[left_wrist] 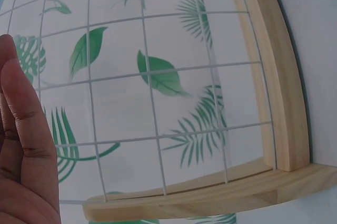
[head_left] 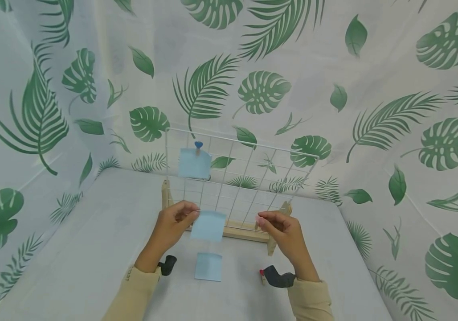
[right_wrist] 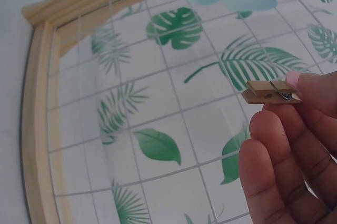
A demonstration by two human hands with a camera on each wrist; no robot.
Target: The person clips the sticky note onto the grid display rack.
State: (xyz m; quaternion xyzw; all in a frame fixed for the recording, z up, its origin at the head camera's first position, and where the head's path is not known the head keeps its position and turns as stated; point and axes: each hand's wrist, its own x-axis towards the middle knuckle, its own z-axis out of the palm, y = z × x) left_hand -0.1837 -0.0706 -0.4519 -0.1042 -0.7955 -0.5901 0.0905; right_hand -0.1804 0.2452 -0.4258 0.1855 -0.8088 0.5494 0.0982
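in the head view, a pale counter (head_left: 92,258) runs back to white sheeting (head_left: 313,89) printed with green fronds and leaves, which rises behind it and at both sides. on the counter a wire grid (head_left: 232,141) stands in a wooden stand (head_left: 245,232), with a clipped note (head_left: 194,165) near its upper left under a blue heart clip (head_left: 198,145). the left hand (head_left: 173,226) pinches a blue note (head_left: 208,226) by its upper left corner, before the grid's lower part; a blue square (head_left: 208,267) lies nearer on the counter. the right hand (head_left: 287,228) has its fingertips closed together near the grid's right side. in the left wrist view, the left hand's fingers show at the left edge, their grip out of sight, and leafy sheeting shows through the wires. in the right wrist view, the right hand pinches a wooden clothespin (right_wrist: 266,93) between thumb and fingers, before the grid.
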